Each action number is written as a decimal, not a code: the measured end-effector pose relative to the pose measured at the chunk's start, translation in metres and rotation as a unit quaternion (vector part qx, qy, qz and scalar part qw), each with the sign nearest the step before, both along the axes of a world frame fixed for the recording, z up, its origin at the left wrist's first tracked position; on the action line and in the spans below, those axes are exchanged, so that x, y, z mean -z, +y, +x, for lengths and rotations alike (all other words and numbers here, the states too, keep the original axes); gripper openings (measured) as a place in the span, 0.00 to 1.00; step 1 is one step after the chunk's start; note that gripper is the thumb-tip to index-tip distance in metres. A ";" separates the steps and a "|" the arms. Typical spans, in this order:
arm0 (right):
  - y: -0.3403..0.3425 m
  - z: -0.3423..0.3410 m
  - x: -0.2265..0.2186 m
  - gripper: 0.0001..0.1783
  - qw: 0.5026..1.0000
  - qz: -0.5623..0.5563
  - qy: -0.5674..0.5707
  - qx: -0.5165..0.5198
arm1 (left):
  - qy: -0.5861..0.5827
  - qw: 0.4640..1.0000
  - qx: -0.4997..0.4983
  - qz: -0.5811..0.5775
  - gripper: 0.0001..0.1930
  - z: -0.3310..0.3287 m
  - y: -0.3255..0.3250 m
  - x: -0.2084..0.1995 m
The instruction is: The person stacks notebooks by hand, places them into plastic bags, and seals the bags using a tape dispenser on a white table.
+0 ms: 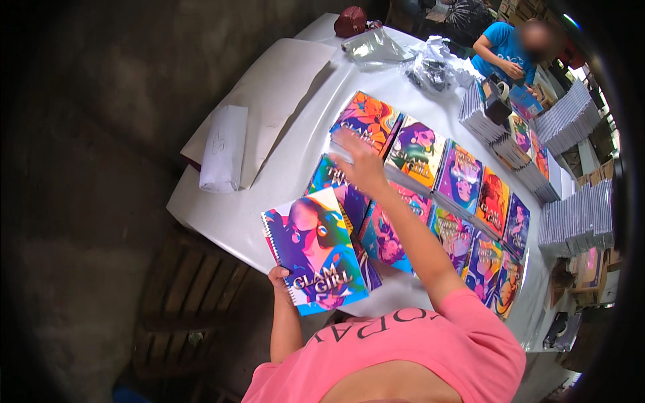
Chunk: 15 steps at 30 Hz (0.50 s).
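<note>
Grip: left hand (279, 275) closed on the bound edge of a spiral notebook (309, 245); right hand (366, 168) loose, fingers held off from the thumb, over the covers; contact cannot be told.
Table: white-topped table (215, 218), running obliquely across the view.
Stock, far right: tall stacks of notebooks (570, 119), mostly edge-on.
Spread: laid-out notebooks (416, 154) in two rows, covers up, bright illustrated women; right hand above the near-left end of the spread.
Sheet: tan board (289, 74) on the table's far left, one edge lifted.
Co-worker: person in a blue shirt (498, 41) beyond the stacks, hands at a blue item.
Plastic: crumpled clear-white wrap (437, 67), far side; silvery bag (376, 48) beside it.
Held piece: in front of the torso, near the table edge, cover facing up, blue edge showing beneath.
Parcel: white wrapped bundle (224, 148), lying on the tan board.
Far corner: dark red object (351, 22), kind unclear.
</note>
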State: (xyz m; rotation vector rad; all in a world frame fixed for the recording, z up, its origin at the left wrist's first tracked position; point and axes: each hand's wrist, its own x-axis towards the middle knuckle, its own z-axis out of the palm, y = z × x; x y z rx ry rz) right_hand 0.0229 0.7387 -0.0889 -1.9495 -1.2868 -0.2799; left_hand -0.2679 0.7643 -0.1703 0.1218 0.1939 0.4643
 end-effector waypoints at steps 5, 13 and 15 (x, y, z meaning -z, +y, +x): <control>-0.003 0.094 0.098 0.23 0.959 -0.040 -0.243 0.138 | 0.046 0.999 0.019 0.019 0.36 0.008 0.019 0.010; -0.073 0.059 0.000 0.10 0.809 0.134 0.462 -0.338 | 0.018 0.998 0.059 -0.013 0.39 0.041 0.010 0.030; -0.077 0.054 -0.010 0.13 0.792 0.000 0.425 -0.438 | -0.001 0.996 0.085 -0.032 0.40 0.049 0.003 0.033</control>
